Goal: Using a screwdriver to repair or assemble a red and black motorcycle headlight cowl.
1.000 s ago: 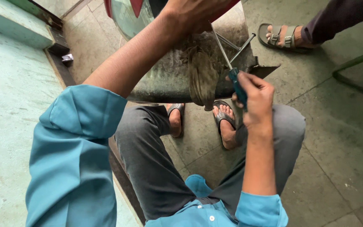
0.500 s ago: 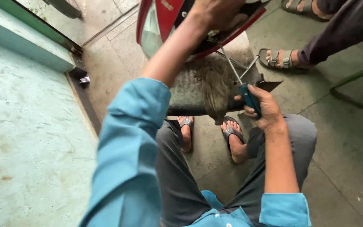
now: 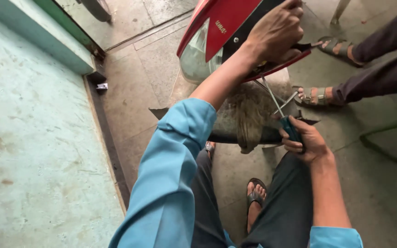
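Left hand (image 3: 275,33), arm in a blue sleeve, closed over the far upper edge of a red motorcycle front panel (image 3: 228,25) with its clear headlamp lens (image 3: 195,57), holding the panel tilted above a grey mudguard (image 3: 242,117). Right hand (image 3: 305,140), fist closed around the dark blue handle of a screwdriver (image 3: 285,118); the thin shaft points up and far, its tip under the panel's lower red edge. Near: the person's sandalled foot (image 3: 255,197) on the concrete floor (image 3: 382,193). Far right: another person's sandalled feet (image 3: 315,95)
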